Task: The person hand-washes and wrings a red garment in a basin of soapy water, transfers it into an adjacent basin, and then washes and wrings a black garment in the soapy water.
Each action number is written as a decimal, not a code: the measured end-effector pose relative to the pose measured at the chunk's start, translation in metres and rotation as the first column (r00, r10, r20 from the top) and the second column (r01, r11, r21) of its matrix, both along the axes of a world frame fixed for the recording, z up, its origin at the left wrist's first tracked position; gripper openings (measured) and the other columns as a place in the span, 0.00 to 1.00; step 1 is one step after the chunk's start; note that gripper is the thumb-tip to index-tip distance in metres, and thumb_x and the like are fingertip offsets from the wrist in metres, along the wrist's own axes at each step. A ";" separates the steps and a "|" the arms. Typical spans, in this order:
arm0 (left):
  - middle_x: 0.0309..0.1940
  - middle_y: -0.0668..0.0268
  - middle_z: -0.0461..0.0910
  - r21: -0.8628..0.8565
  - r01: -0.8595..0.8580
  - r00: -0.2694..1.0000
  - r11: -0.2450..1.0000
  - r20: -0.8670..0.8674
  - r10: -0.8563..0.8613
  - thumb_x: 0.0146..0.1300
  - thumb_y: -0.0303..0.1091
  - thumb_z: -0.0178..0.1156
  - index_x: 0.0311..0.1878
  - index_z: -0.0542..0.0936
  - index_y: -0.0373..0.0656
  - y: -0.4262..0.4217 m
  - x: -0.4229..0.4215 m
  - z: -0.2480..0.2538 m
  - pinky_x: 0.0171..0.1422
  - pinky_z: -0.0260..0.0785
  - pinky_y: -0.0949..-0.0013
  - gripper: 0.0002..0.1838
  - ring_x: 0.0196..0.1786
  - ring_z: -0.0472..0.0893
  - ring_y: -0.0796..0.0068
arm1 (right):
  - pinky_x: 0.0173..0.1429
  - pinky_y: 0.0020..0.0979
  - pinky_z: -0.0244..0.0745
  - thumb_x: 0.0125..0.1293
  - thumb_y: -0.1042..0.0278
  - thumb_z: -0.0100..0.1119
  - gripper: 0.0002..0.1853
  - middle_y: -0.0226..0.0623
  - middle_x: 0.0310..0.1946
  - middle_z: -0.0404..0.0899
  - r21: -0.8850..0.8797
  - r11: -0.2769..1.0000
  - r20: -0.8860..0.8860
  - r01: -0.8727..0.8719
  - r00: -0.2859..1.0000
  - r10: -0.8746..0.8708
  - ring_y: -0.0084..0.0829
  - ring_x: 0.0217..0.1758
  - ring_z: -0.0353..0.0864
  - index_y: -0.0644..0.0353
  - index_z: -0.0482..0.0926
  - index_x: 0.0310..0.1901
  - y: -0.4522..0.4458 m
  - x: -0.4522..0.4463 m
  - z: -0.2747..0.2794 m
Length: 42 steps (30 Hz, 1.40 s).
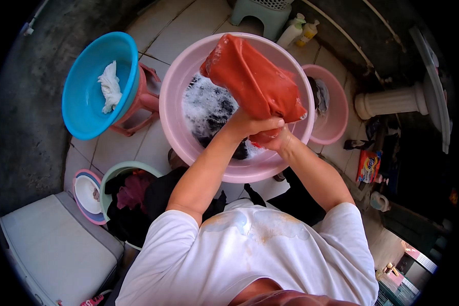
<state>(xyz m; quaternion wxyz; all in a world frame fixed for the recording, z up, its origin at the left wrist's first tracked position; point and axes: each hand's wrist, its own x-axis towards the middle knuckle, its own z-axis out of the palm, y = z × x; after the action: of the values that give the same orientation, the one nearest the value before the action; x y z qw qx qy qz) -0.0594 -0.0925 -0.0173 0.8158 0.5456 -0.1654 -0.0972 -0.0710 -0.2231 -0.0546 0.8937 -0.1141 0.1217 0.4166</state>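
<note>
A wet red-orange cloth garment [255, 76] is bunched up over a large pink basin [171, 130]. My left hand [252, 125] wraps round its gathered lower part. Close beside it, my right hand [275, 142] grips the same garment, its fingers partly hidden by the fabric. The loose upper part of the cloth spreads toward the far rim, with some suds on its edge. Below it, dark clothes [209, 120] lie in foamy water inside the basin.
A blue basin [76, 109] with a white cloth [109, 86] rests on a red stool [148, 99]. Dark laundry fills a green tub [112, 176]. A smaller pink basin [336, 120] stands right, bottles [293, 30] behind. A white washing machine [51, 250] is at lower left.
</note>
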 end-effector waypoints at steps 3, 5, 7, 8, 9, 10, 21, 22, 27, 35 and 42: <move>0.44 0.60 0.74 -0.297 -0.210 0.952 0.932 -0.277 0.126 0.47 0.32 0.63 0.47 0.72 0.38 -0.017 0.008 -0.006 0.54 0.67 0.66 0.22 0.46 0.75 0.67 | 0.62 0.41 0.64 0.67 0.48 0.38 0.26 0.41 0.57 0.67 -0.427 0.879 0.078 0.214 0.977 -0.200 0.37 0.59 0.69 0.59 0.63 0.59 0.002 0.007 0.017; 0.44 0.58 0.74 -0.429 -0.416 0.789 0.801 -0.609 0.084 0.53 0.35 0.56 0.46 0.72 0.37 -0.014 0.014 0.002 0.55 0.68 0.62 0.18 0.47 0.75 0.65 | 0.63 0.41 0.63 0.67 0.45 0.35 0.28 0.39 0.59 0.65 -0.304 0.901 0.114 0.309 0.951 -0.287 0.37 0.60 0.68 0.58 0.62 0.60 0.004 0.007 0.027; 0.42 0.58 0.75 -0.567 -0.441 0.720 0.696 -0.686 -0.103 0.53 0.42 0.55 0.45 0.73 0.37 -0.006 0.022 -0.002 0.55 0.68 0.63 0.20 0.45 0.76 0.64 | 0.63 0.41 0.63 0.67 0.44 0.35 0.29 0.38 0.59 0.65 -0.251 0.907 0.127 0.339 0.940 -0.316 0.37 0.59 0.68 0.58 0.62 0.60 0.013 0.003 0.023; 0.43 0.56 0.75 -0.627 -0.412 0.714 0.661 -0.673 -0.194 0.54 0.47 0.53 0.46 0.73 0.37 -0.002 0.019 0.008 0.56 0.67 0.62 0.23 0.46 0.76 0.62 | 0.62 0.41 0.64 0.65 0.45 0.39 0.28 0.39 0.57 0.67 -0.219 0.892 0.105 0.395 0.919 -0.381 0.37 0.57 0.70 0.58 0.63 0.59 0.021 0.002 0.017; 0.43 0.56 0.75 -0.630 -0.410 0.721 0.659 -0.666 -0.189 0.54 0.47 0.53 0.46 0.73 0.37 0.000 0.016 0.019 0.56 0.67 0.62 0.23 0.46 0.76 0.62 | 0.60 0.40 0.65 0.64 0.47 0.44 0.27 0.39 0.55 0.68 -0.186 0.873 0.084 0.450 0.893 -0.443 0.38 0.55 0.71 0.59 0.64 0.58 0.030 0.002 0.010; 0.45 0.55 0.74 -0.662 -0.426 0.717 0.617 -0.663 -0.216 0.56 0.47 0.52 0.47 0.72 0.37 0.000 0.011 0.029 0.58 0.65 0.60 0.23 0.48 0.75 0.60 | 0.60 0.40 0.66 0.64 0.47 0.45 0.27 0.39 0.55 0.69 -0.154 0.850 0.054 0.504 0.863 -0.502 0.37 0.54 0.72 0.59 0.64 0.58 0.039 0.001 0.006; 0.43 0.55 0.76 -0.737 -0.274 0.716 0.618 -0.585 -0.380 0.54 0.49 0.51 0.51 0.71 0.40 0.010 -0.021 0.012 0.56 0.69 0.59 0.26 0.45 0.78 0.58 | 0.56 0.37 0.67 0.59 0.53 0.54 0.26 0.38 0.50 0.72 -0.056 0.863 0.335 0.502 0.824 -0.457 0.36 0.49 0.74 0.59 0.67 0.54 0.041 0.048 0.010; 0.41 0.55 0.77 -0.675 -0.274 0.607 0.685 -0.674 -0.422 0.54 0.47 0.52 0.50 0.71 0.40 0.012 -0.018 0.008 0.54 0.70 0.60 0.24 0.42 0.78 0.59 | 0.55 0.36 0.68 0.58 0.53 0.54 0.26 0.38 0.49 0.72 -0.083 0.876 0.412 0.474 0.817 -0.403 0.36 0.48 0.74 0.59 0.67 0.54 0.038 0.061 0.013; 0.40 0.56 0.78 -0.412 -0.144 0.535 0.900 -0.797 -0.280 0.55 0.42 0.50 0.48 0.73 0.37 0.015 -0.008 0.012 0.48 0.71 0.60 0.21 0.40 0.79 0.60 | 0.51 0.33 0.68 0.52 0.58 0.59 0.24 0.37 0.43 0.75 -0.554 0.697 0.710 0.454 0.696 0.111 0.35 0.44 0.75 0.60 0.70 0.50 0.024 0.100 0.045; 0.29 0.64 0.77 0.794 -0.126 0.992 0.594 0.104 0.070 0.58 0.35 0.47 0.32 0.74 0.32 0.002 0.005 -0.093 0.39 0.70 0.63 0.14 0.32 0.77 0.66 | 0.55 0.33 0.65 0.46 0.64 0.56 0.23 0.49 0.41 0.77 -0.847 0.021 0.347 0.531 0.523 0.778 0.42 0.48 0.75 0.65 0.73 0.46 0.028 0.100 0.025; 0.25 0.69 0.75 -0.409 -0.223 0.528 0.885 -0.814 -0.243 0.60 0.40 0.50 0.26 0.73 0.47 0.025 0.012 -0.001 0.36 0.70 0.74 0.10 0.29 0.76 0.76 | 0.55 0.30 0.65 0.54 0.63 0.61 0.27 0.43 0.50 0.74 -0.731 0.123 0.610 0.671 0.561 0.560 0.35 0.52 0.73 0.62 0.67 0.55 0.016 0.102 0.008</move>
<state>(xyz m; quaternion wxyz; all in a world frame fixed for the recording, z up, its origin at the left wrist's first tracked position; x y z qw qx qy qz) -0.0477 -0.0671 -0.0181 0.8963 0.2149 0.2307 -0.3118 0.0313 -0.2072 -0.0471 0.5256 -0.8455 -0.0643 0.0683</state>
